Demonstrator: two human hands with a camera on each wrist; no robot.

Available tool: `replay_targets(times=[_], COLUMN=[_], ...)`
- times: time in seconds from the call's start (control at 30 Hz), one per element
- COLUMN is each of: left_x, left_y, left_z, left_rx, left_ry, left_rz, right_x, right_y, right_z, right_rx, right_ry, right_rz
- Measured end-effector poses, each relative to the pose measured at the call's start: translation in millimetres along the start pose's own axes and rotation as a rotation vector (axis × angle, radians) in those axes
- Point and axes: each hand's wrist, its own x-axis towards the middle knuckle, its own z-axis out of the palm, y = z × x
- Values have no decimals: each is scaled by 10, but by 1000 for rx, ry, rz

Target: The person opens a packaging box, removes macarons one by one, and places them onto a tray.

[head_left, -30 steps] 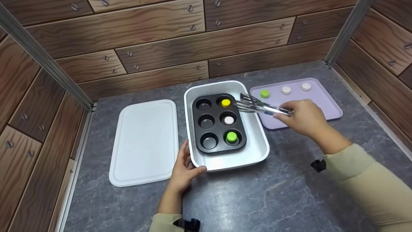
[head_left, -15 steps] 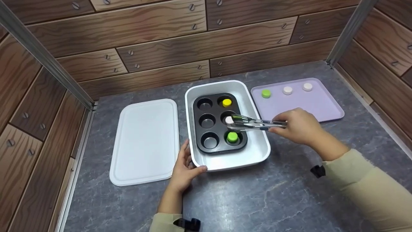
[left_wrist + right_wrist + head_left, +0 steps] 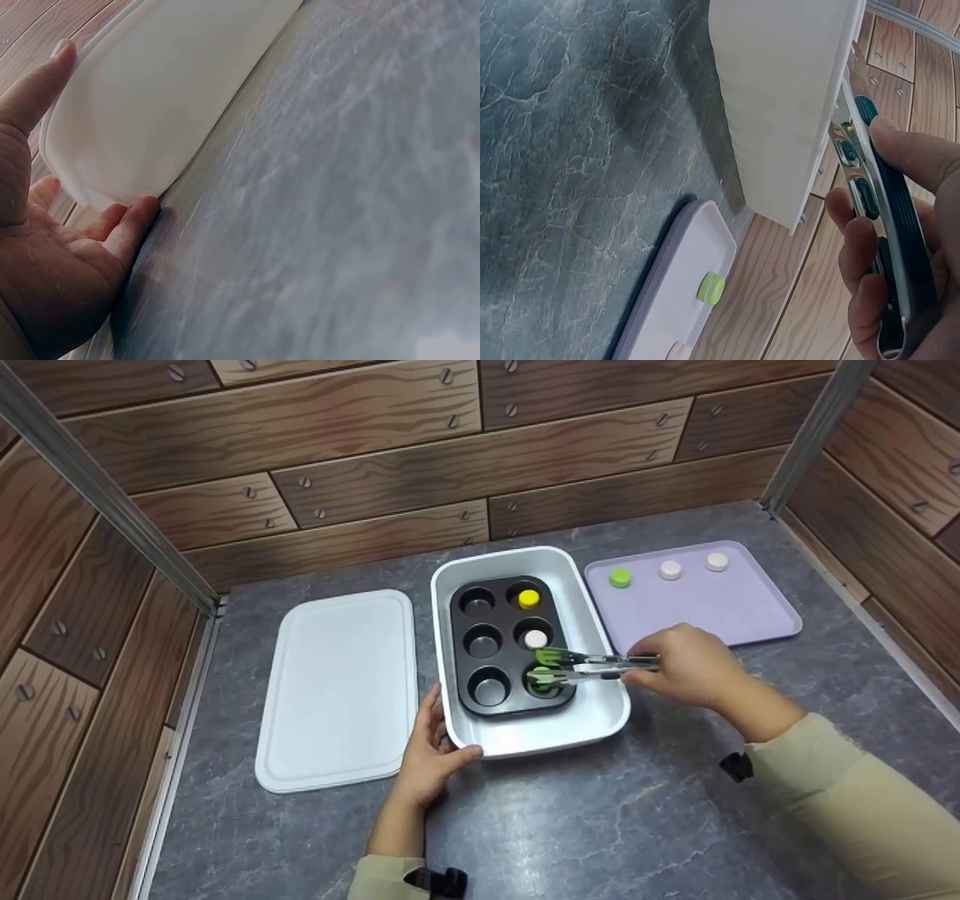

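Note:
In the head view my left hand (image 3: pixel 427 765) holds the front left corner of a deep white container (image 3: pixel 577 735), thumb at the front rim and fingers along the left wall. A black muffin tin (image 3: pixel 510 661) lies inside it. My right hand (image 3: pixel 690 667) grips metal tongs (image 3: pixel 600 664) with dark handle inserts (image 3: pixel 892 202). The slotted tips stand apart over the front right cup, overlapping a small round green piece (image 3: pixel 541 675) there. A white piece (image 3: pixel 535 639) sits in the middle right cup and a yellow piece (image 3: pixel 529 598) in the back right one.
Right of the container lies a lilac tray (image 3: pixel 705 607), carrying another green piece (image 3: pixel 619 577) and two white pieces (image 3: pixel 670 570) along its back. A flat white lid (image 3: pixel 337 690) lies to the left. Wood-patterned walls (image 3: pixel 375 457) enclose the table on three sides.
From beside the back right cup, the tongs have come toward the front, past the white piece, to the green piece in the front right cup. My left hand stays at the container's corner.

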Motion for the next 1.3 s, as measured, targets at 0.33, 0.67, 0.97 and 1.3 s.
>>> replay_targets(times=[0.33,0.67,0.97,1.3], left_x=[1,1,3,12], left_y=[0,-8,-10,-1], left_z=[1,-7,-4,-8], left_rx=[-31,-38,-47,-19], left_ry=[0,-9,-3,-5], left_rz=[-2,9,4,6], right_x=[34,37,56,73], right_y=[-42,-102,-104,-89], right_z=[1,-43,-49,-36], right_rx=[-7,-55,-83,-59], right_ry=[-31,-53,-62,-92], right_rz=[9,-3,-9,-1])
